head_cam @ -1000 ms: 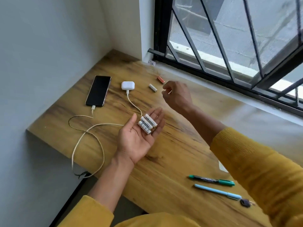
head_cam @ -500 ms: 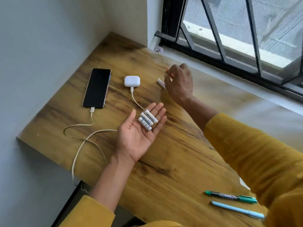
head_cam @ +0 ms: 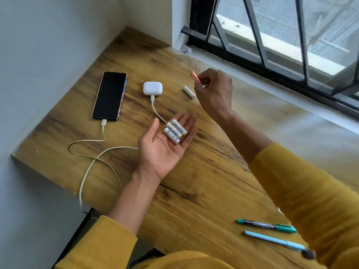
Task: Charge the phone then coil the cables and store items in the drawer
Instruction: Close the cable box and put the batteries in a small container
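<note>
The left hand (head_cam: 164,147) lies palm up and flat over the table (head_cam: 204,191), carrying three white batteries (head_cam: 175,132) side by side across its fingers. The right hand (head_cam: 214,90), raised beyond it, pinches an orange battery (head_cam: 194,76) at its fingertips, clear of the wood. Just beside that hand a fourth white battery (head_cam: 189,92) lies on the table. Left of it sits a white earbud case (head_cam: 152,88) with a white cable (head_cam: 156,111) plugged in, running under the left hand. Further left the phone (head_cam: 109,95) lies face up, screen dark, with its own white charging cable (head_cam: 91,150) plugged into the near end; the two cables cross and drop over the table's front edge. Near the right sleeve (head_cam: 310,191) lie a green marker (head_cam: 267,225) and a light blue pen (head_cam: 274,240). The table is wood-grained, set in a corner between a pale wall (head_cam: 48,55) and a barred window (head_cam: 281,32).
</note>
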`<control>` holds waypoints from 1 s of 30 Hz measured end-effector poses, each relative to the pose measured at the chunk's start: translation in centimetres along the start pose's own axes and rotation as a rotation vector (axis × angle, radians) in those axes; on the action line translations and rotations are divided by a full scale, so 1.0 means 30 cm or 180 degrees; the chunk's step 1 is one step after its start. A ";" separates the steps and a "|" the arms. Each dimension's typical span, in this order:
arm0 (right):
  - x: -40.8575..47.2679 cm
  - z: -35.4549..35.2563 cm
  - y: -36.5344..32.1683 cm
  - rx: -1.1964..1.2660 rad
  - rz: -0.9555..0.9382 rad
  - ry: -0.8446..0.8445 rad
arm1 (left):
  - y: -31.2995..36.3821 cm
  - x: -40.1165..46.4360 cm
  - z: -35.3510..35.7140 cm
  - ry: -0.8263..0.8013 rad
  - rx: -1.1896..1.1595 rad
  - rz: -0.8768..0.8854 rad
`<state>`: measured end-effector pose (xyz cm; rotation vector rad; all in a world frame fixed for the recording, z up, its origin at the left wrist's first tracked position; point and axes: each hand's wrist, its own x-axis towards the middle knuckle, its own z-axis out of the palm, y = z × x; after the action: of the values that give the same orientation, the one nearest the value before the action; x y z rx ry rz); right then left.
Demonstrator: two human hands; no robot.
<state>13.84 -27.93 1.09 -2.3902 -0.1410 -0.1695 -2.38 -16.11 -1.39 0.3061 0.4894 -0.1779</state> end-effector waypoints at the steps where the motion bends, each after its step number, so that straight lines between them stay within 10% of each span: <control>1: -0.046 -0.027 -0.027 0.0160 -0.0083 -0.0028 | -0.004 -0.002 0.001 0.0006 -0.0033 0.0005; 30: -0.563 -0.100 -0.096 -0.0259 -0.1461 -0.0390 | -0.043 -0.106 0.016 0.0051 0.0581 0.0170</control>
<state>-3.50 -28.77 2.47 -2.4138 -0.7537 -0.2451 -5.24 -17.18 0.23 0.4990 0.4812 -0.1684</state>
